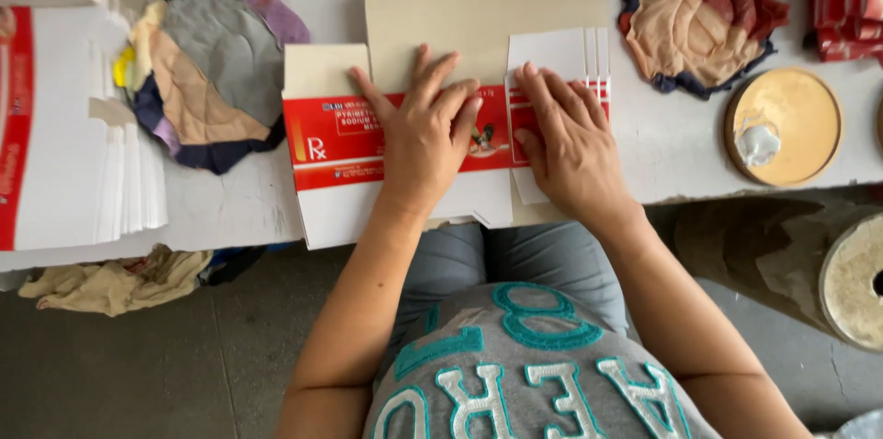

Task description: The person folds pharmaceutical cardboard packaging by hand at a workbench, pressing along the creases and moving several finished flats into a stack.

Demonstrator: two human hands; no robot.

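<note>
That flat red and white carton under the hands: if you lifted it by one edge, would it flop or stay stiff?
The flattened carton looks like thin card, so it would probably sag a little at its creases rather than droop like cloth. It seems light. Its printed face looks smooth, which may be why the left hand and right hand press flat on it.

Both hands flat, palms down, fingers spread: left (425,131), right (570,140), side by side.

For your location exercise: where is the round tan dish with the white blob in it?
In the head view, the round tan dish sits on the white table, to the right of the right hand, just below a patchwork cloth pad.
</note>
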